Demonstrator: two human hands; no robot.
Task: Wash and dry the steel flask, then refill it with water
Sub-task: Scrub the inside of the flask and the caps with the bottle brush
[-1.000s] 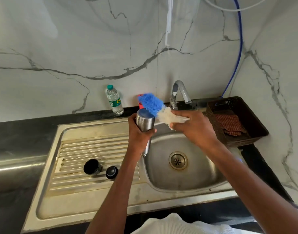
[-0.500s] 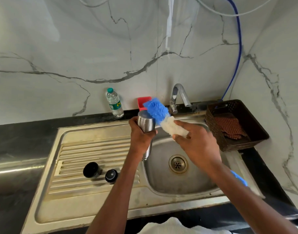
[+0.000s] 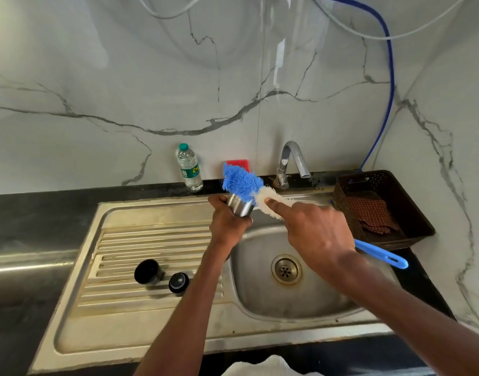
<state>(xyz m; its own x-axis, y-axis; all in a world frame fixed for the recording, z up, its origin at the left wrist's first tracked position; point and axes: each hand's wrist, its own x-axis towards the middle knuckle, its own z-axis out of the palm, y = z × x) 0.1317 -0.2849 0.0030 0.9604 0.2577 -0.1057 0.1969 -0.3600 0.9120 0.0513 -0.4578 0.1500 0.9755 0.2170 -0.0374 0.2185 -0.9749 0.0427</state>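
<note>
bottle brush (image 3: 243, 183) seemingly higher over flask (image 3: 239, 207) mouth than before

Above the sink basin (image 3: 308, 299), the left hand (image 3: 227, 226) gripping the steel flask (image 3: 239, 207) and the right hand (image 3: 314, 234) holding the bottle brush (image 3: 243, 183) block the tap (image 3: 292, 161), while two black caps (image 3: 147, 272) sit on the draining board (image 3: 119, 316).

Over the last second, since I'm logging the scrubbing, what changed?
The right hand drew the bottle brush up: its blue bristles now sit higher over the steel flask mouth. The left hand still grips the flask; both caps stayed on the drainboard.
</note>
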